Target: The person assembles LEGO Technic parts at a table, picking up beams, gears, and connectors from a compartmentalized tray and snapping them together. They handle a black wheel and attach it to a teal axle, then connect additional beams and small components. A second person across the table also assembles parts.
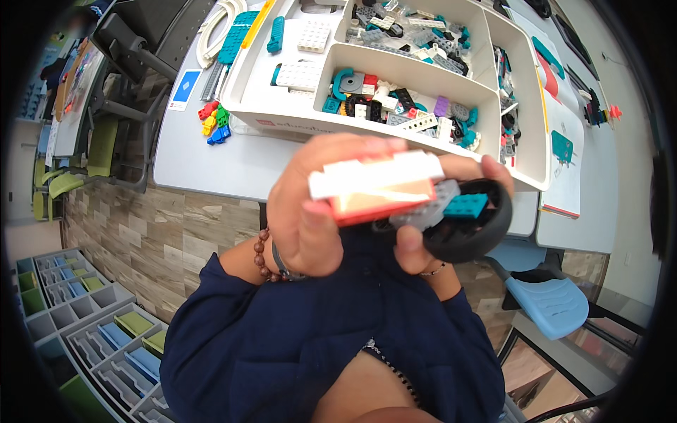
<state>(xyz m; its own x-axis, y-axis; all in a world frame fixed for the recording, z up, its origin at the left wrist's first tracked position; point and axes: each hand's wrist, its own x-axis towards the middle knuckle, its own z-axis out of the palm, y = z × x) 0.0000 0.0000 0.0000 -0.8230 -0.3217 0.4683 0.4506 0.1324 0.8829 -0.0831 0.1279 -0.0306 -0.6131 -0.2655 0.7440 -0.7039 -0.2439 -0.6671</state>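
Close in front of me, both hands grip one building-brick model. My left hand (300, 201) is closed round its left end, a white and red brick block (384, 187) washed out by glare. At the right end my right hand (410, 247) has its thumb and fingers on the grey studded part (427, 208) and behind the black wheel (471, 236). A teal brick (465, 205) sits inside the wheel's ring. Much of the right hand is hidden behind the model.
Beyond the hands stands a white sorting tray (395, 130) with several loose bricks. On the white table (190, 162) lie small coloured bricks (214, 123) and a blue card (185, 89). An open booklet (564, 169) lies at right. A blue chair (550, 303) stands right, drawers (106, 338) lower left.
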